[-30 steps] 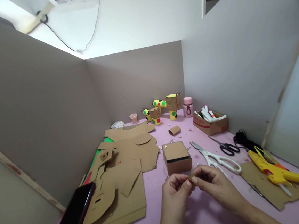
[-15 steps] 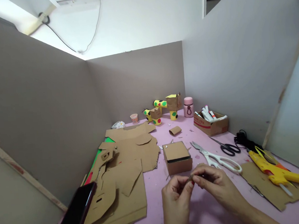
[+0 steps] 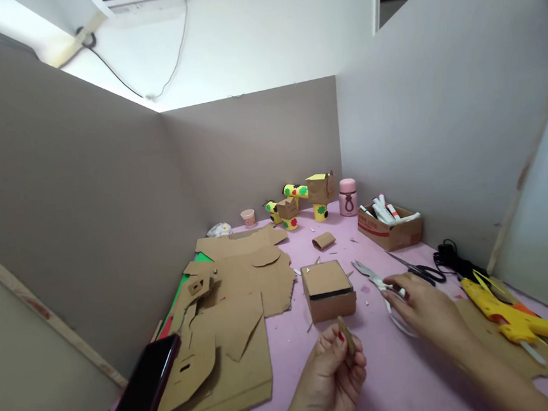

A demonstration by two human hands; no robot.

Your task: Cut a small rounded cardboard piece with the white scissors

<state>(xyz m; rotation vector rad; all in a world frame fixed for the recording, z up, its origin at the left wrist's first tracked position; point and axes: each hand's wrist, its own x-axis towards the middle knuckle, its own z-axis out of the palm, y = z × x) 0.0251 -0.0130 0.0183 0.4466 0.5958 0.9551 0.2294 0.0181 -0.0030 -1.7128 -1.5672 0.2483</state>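
Observation:
Between the thumb and fingers of my left hand (image 3: 324, 374) is a small, narrow piece of cardboard (image 3: 347, 335), held upright near the front of the table. My right hand (image 3: 420, 308) has its fingers closed around the handle area of the white-handled scissors (image 3: 373, 275), which lie on the table with blades pointing away to the left. Part of the handles is hidden under the hand. Just beyond my left hand stands a small square cardboard box (image 3: 331, 306) with a flat top. Black-handled scissors (image 3: 428, 274) lie behind my right hand.
Cardboard sheets (image 3: 241, 330) and a phone (image 3: 139, 393) cover the left side. A yellow glue gun (image 3: 505, 319) lies at right. Farther back are a box of markers (image 3: 392, 237), a pink flask (image 3: 348, 197), a cardboard tube (image 3: 324, 241) and yellow spotted figures (image 3: 318, 192).
My right hand has left the small cardboard piece and moved right onto the white-handled scissors. My left hand keeps the piece, now turned more upright.

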